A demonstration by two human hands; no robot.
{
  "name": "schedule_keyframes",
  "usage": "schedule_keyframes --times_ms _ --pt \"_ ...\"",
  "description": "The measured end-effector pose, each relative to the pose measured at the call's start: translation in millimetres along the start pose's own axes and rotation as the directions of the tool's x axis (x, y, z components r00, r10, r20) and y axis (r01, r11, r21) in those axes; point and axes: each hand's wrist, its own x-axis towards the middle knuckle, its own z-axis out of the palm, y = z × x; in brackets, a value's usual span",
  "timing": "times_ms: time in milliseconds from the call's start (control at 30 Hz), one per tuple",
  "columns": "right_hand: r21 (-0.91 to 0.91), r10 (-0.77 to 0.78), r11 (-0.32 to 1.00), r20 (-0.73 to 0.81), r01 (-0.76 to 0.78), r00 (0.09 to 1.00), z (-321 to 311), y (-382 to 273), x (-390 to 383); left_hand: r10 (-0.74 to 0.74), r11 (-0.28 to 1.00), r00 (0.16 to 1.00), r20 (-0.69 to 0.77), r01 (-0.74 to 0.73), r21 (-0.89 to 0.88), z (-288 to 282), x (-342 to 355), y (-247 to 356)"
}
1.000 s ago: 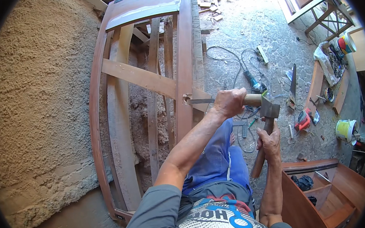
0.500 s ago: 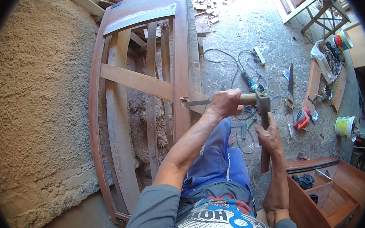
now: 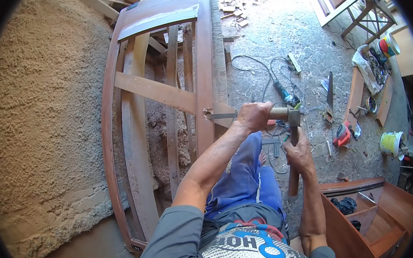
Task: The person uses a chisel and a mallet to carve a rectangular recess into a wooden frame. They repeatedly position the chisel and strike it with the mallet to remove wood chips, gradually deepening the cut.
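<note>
My left hand (image 3: 254, 117) is closed round a wood chisel, whose blade (image 3: 223, 116) points left and whose pale handle (image 3: 278, 113) sticks out on the right. The blade's tip is at a small cut hole (image 3: 208, 114) in the side rail of a brown wooden door frame (image 3: 203, 76). In my right hand (image 3: 300, 155) is a hammer, gripped by its wooden handle (image 3: 294, 184). The hammer's metal head (image 3: 294, 117) is against or very close to the end of the chisel handle; I cannot tell which.
Sawdust (image 3: 45, 117) is heaped at the left. On the floor lie a corded power tool (image 3: 282, 91), a handsaw (image 3: 328, 90), a red tool (image 3: 344, 135) and a metal square (image 3: 272, 145). Right of me are a white bucket (image 3: 391, 144) and a wooden cabinet (image 3: 394, 238).
The hammer and my right hand have shifted slightly left, bringing the hammer head closer to the chisel handle. My left hand and the chisel hold nearly the same place.
</note>
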Motion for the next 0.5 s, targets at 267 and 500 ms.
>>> schedule_keyframes --times_ms 267,500 --pt "0.484 0.168 0.864 -0.016 -0.139 0.986 -5 -2 -24 0.008 0.974 0.962 0.273 -0.069 0.216 -16 -1 7" --pt "0.433 0.183 0.887 -0.004 -0.163 0.983 -14 14 -40 -0.350 0.910 0.891 -0.288 0.397 0.122 -47 -52 -43"
